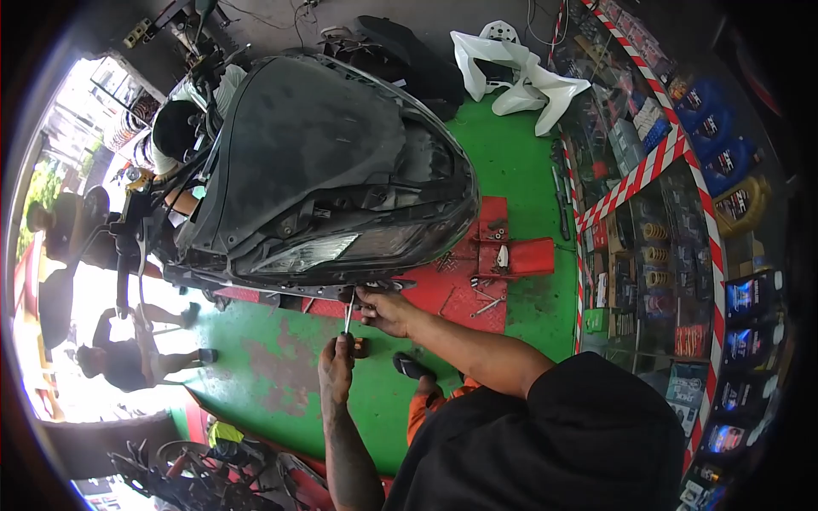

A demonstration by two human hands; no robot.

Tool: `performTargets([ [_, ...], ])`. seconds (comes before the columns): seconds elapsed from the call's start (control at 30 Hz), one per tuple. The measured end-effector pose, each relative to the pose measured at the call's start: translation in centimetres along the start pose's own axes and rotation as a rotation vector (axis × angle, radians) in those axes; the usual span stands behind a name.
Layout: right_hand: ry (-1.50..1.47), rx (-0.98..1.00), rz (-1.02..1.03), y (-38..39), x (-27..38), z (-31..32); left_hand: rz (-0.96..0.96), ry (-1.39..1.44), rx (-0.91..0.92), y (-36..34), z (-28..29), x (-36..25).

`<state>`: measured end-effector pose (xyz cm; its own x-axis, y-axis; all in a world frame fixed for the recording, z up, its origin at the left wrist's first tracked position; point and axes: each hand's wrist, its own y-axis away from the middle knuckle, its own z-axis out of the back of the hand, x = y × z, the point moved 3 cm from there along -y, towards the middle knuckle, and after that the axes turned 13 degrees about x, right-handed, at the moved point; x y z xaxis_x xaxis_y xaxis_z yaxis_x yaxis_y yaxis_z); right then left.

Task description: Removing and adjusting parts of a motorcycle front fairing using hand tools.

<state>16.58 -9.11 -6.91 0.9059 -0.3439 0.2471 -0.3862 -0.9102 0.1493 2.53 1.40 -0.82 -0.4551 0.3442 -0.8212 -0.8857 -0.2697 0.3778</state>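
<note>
My left hand (336,368) is closed around the handle of a screwdriver (348,322), its shaft pointing away from me toward the lower edge of a scooter's dark front body (315,145). Beside the shaft's tip, my right hand (388,313) has its fingers curled against that edge. Whatever those fingers pinch is too small to make out. Just above both hands lies the scooter's headlight (315,253), set in dusty black plastic.
Under the scooter is a red platform (434,294) with a red tool tray (515,257) and loose wrenches (487,305). White fairing panels (520,77) lie at the back. A glass display case (635,221) edges the right. People (132,353) are at the left.
</note>
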Motion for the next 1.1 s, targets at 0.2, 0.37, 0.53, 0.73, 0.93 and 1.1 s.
performTargets([
  [0.2, 0.006, -0.039, 0.028, 0.0, 0.5, 0.9, 0.206, 0.352, 0.12, 0.7, -1.5, -4.9],
  [0.37, 0.176, -0.142, 0.004, 0.2, -0.1, 0.0, -0.047, 0.126, 0.045, -0.1, -1.6, -3.0],
  [0.53, 0.234, -0.317, 0.081, 0.6, 0.9, -1.4, 0.072, 0.36, 0.02, -1.4, -1.8, -2.5],
  [0.73, 0.132, -0.274, 0.009, 0.2, 0.5, -0.9, 0.106, 0.435, 0.072, 1.3, -2.4, 0.7],
  [0.93, 0.212, -0.323, 0.058, -0.8, 0.8, -0.5, 0.041, 0.717, -0.116, 3.2, 0.6, 1.8],
  [1.1, 0.278, -0.484, 0.148, 0.0, 0.9, -0.6, -0.152, 0.751, -0.328, -1.3, 3.8, -2.0],
])
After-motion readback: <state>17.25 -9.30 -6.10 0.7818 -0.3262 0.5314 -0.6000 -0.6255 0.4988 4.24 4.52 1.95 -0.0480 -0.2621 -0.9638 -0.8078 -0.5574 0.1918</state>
